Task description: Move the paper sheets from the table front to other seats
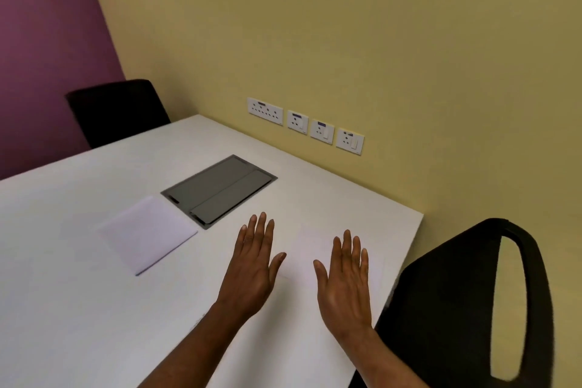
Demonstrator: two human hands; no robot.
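A stack of white paper sheets point(148, 233) lies on the white table point(63, 309), left of the grey hatch. A single pale sheet point(307, 249) lies flat near the table's right edge, in front of the black chair point(466, 293). My left hand point(253, 264) is flat with straight fingers at the sheet's left edge. My right hand point(345, 280) is flat with straight fingers over the sheet's right part. Neither hand grips anything. I cannot tell whether the palms touch the sheet.
A grey cable hatch point(220, 190) is set flush in the table's middle. A second black chair point(116, 110) stands at the far left corner. Several wall sockets point(305, 124) line the yellow wall just past the table's far edge.
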